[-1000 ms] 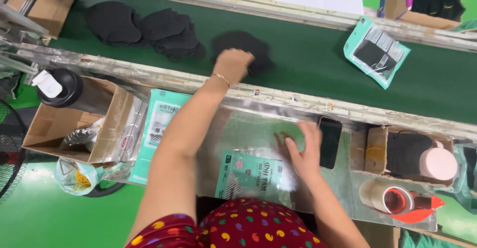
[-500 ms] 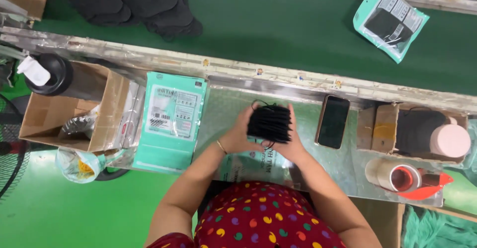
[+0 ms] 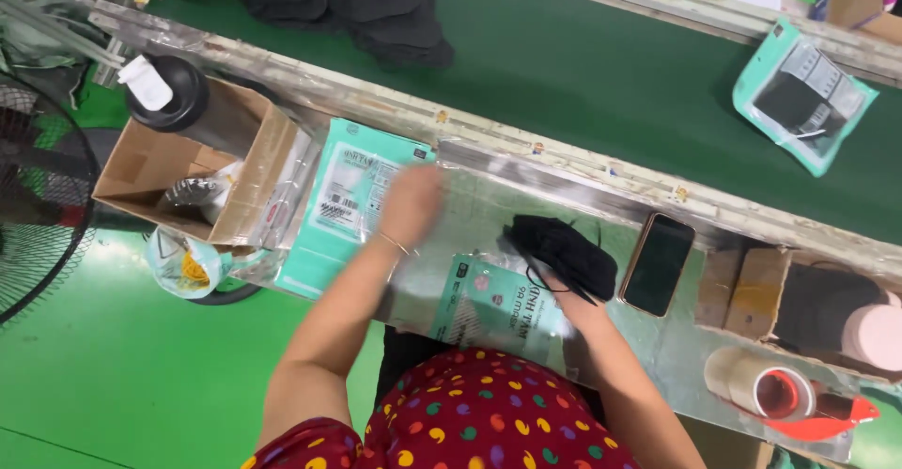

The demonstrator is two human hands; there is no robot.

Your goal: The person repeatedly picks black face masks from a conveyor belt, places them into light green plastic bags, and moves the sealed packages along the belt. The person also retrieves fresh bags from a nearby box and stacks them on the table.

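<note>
Black face masks [image 3: 562, 255], stacked, sit gripped in her right hand [image 3: 575, 292] over a teal pouch [image 3: 489, 304]; her blurred left hand [image 3: 411, 203] reaches, fingers loosely spread, touching the teal pouch stack [image 3: 343, 201].

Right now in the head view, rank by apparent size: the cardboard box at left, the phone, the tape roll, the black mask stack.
1. cardboard box, clearly largest.
2. black mask stack, under the right hand.
3. phone, close to the stack, so this order is unsure.
4. tape roll, smallest.
</note>
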